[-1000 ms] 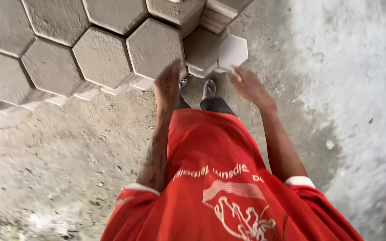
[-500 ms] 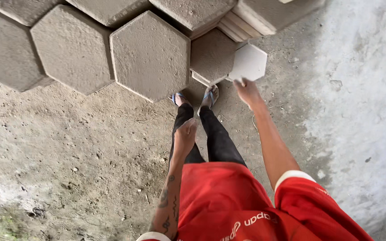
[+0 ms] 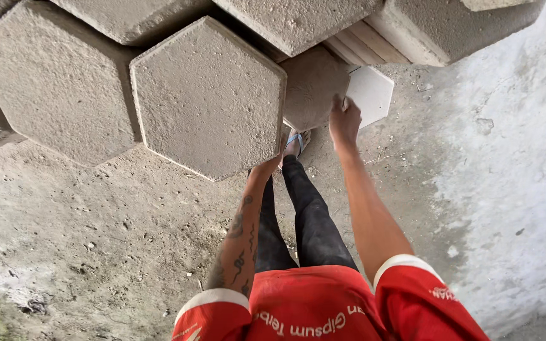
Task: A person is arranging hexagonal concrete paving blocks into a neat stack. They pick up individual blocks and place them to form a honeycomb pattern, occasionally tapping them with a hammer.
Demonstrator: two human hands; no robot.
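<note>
Now both hands, left [image 3: 273, 165] and right [image 3: 344, 121], grip a rough grey hexagonal paver [image 3: 314, 88].

A grey, rough-faced hexagonal concrete paving block [image 3: 313, 85] stands tilted on the dirt floor, partly hidden behind a larger hexagonal block. Just beside it, touching its right edge, leans a smooth white hexagonal plaster piece [image 3: 372, 93].

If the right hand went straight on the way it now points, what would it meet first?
The right hand already grips the edge between a grey hexagonal block and a white hexagonal plate; beyond these likely the wooden boards, depth unclear.
</note>
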